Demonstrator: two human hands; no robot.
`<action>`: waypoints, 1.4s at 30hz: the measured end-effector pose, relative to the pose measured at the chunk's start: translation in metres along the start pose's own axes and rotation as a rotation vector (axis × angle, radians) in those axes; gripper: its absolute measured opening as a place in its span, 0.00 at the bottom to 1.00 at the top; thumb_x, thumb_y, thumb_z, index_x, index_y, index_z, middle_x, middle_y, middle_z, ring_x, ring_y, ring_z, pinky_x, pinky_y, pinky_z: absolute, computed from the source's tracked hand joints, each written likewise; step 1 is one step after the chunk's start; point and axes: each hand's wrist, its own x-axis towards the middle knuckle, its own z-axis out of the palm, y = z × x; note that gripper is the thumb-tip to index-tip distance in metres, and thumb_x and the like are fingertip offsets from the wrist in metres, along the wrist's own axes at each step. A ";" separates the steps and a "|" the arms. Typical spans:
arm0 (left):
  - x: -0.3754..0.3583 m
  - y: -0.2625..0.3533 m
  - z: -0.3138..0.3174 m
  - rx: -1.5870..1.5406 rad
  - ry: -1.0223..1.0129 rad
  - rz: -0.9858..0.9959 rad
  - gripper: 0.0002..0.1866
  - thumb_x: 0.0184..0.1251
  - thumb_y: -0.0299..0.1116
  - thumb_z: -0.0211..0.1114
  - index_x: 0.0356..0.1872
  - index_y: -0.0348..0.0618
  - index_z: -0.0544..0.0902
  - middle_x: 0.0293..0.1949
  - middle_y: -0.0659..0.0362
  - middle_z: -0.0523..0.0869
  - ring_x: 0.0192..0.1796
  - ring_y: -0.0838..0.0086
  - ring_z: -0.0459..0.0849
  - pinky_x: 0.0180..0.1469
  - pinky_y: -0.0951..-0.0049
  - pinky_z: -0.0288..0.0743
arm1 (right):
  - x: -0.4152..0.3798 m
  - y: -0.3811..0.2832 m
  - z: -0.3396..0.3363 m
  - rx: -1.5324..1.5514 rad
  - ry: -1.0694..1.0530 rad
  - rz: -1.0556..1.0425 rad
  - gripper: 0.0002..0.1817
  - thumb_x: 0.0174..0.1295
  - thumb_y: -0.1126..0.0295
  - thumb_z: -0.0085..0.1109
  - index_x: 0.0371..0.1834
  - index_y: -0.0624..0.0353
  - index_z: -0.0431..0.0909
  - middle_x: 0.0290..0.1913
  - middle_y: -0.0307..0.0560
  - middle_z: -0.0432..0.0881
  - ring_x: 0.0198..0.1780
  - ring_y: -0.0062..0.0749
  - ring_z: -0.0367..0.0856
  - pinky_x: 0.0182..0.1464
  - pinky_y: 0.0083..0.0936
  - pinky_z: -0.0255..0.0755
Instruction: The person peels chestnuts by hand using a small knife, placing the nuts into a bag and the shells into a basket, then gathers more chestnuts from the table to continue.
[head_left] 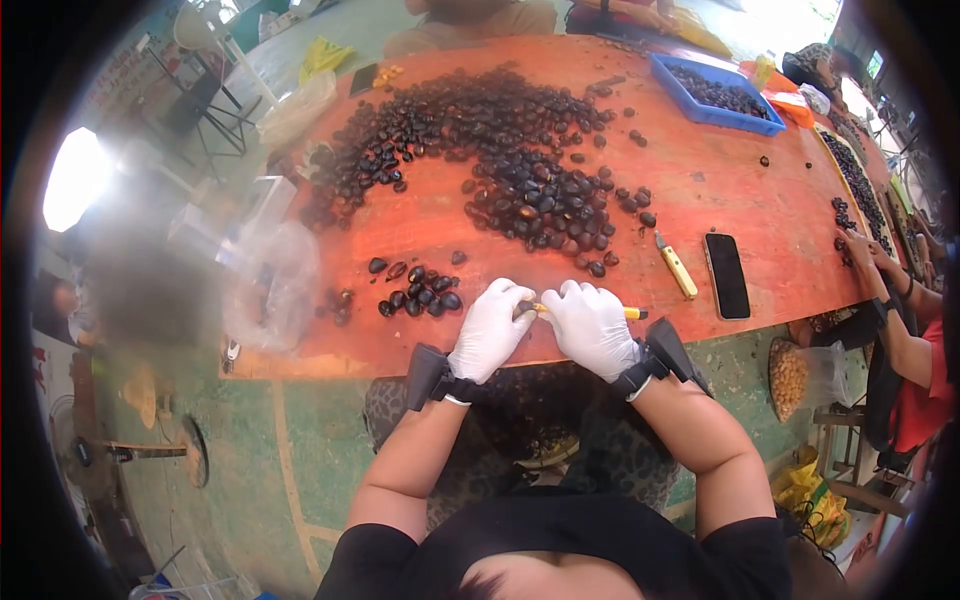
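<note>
My left hand [491, 330], in a white glove, is closed with its fingertips pinching a small dark nut [523, 309], mostly covered by the fingers. Opposite it, my right hand [594, 329], also gloved, grips a yellow-handled knife [634, 313]; the handle's end sticks out on the right, and the front part meets the nut between both hands. A small group of shiny dark nuts [421, 292] lies on the table just left of my left hand. Beyond both hands spreads a large pile of dark nuts [545, 195].
The red table [660, 190] ends just under my wrists. To the right lie another yellow knife [676, 267] and a black phone [727, 276]. A blue tray [690, 107] of nuts stands at the far right. Clear plastic bags [285, 270] sit left. A person's hands [866, 250] work at the right edge.
</note>
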 end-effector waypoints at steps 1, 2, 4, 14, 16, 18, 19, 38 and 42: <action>0.000 -0.001 0.001 0.005 0.009 0.014 0.11 0.60 0.27 0.69 0.44 0.38 0.83 0.41 0.50 0.82 0.45 0.52 0.84 0.48 0.59 0.78 | 0.001 0.000 0.001 -0.006 0.011 -0.007 0.06 0.63 0.63 0.57 0.35 0.50 0.75 0.31 0.43 0.76 0.34 0.39 0.80 0.34 0.36 0.72; 0.000 -0.003 0.002 0.011 0.019 0.027 0.11 0.60 0.27 0.69 0.43 0.38 0.83 0.41 0.50 0.82 0.45 0.53 0.84 0.48 0.59 0.78 | 0.000 0.001 0.001 -0.015 -0.002 -0.003 0.05 0.63 0.63 0.57 0.35 0.50 0.75 0.31 0.43 0.76 0.34 0.39 0.80 0.34 0.37 0.71; 0.000 -0.007 0.004 0.018 0.035 0.035 0.11 0.59 0.28 0.69 0.43 0.38 0.84 0.41 0.50 0.82 0.45 0.53 0.84 0.48 0.60 0.78 | -0.001 0.005 -0.001 -0.034 -0.025 0.004 0.04 0.63 0.65 0.56 0.35 0.50 0.75 0.31 0.43 0.76 0.34 0.40 0.80 0.35 0.37 0.71; 0.002 -0.001 0.003 0.044 0.060 -0.030 0.11 0.58 0.29 0.71 0.41 0.38 0.83 0.40 0.49 0.83 0.45 0.53 0.84 0.49 0.61 0.78 | 0.000 -0.006 0.000 -0.012 -0.023 0.054 0.04 0.62 0.65 0.57 0.34 0.51 0.75 0.31 0.44 0.77 0.33 0.39 0.81 0.33 0.36 0.72; 0.001 0.000 0.003 0.041 0.057 -0.031 0.11 0.58 0.29 0.71 0.41 0.38 0.83 0.40 0.49 0.83 0.45 0.52 0.84 0.49 0.61 0.78 | 0.000 -0.006 0.000 -0.027 -0.048 0.067 0.05 0.61 0.65 0.58 0.35 0.51 0.76 0.31 0.44 0.77 0.34 0.40 0.82 0.34 0.36 0.72; 0.001 0.000 0.003 0.039 0.045 -0.037 0.12 0.57 0.29 0.72 0.41 0.38 0.83 0.40 0.49 0.84 0.45 0.52 0.84 0.49 0.62 0.78 | -0.006 0.001 0.002 -0.053 -0.073 0.075 0.05 0.62 0.64 0.58 0.35 0.51 0.76 0.31 0.45 0.78 0.34 0.40 0.82 0.34 0.36 0.73; 0.001 -0.002 0.003 0.048 0.056 -0.024 0.11 0.58 0.29 0.71 0.41 0.38 0.83 0.40 0.49 0.83 0.45 0.52 0.84 0.49 0.62 0.78 | -0.008 0.004 0.003 -0.066 -0.085 0.078 0.06 0.62 0.63 0.59 0.35 0.51 0.76 0.31 0.45 0.78 0.34 0.40 0.82 0.34 0.36 0.73; 0.075 -0.006 0.022 0.378 0.283 0.059 0.16 0.58 0.31 0.72 0.46 0.41 0.81 0.44 0.53 0.82 0.45 0.56 0.84 0.47 0.60 0.79 | -0.009 0.017 0.000 0.004 -0.016 0.253 0.10 0.63 0.59 0.61 0.35 0.51 0.75 0.31 0.47 0.79 0.32 0.43 0.83 0.30 0.40 0.75; 0.026 0.008 0.001 -0.213 0.137 -0.024 0.15 0.61 0.25 0.66 0.50 0.36 0.83 0.44 0.48 0.85 0.45 0.57 0.87 0.50 0.65 0.80 | -0.008 0.019 0.003 0.003 0.029 0.241 0.09 0.63 0.59 0.61 0.35 0.51 0.75 0.30 0.46 0.77 0.31 0.42 0.82 0.30 0.39 0.74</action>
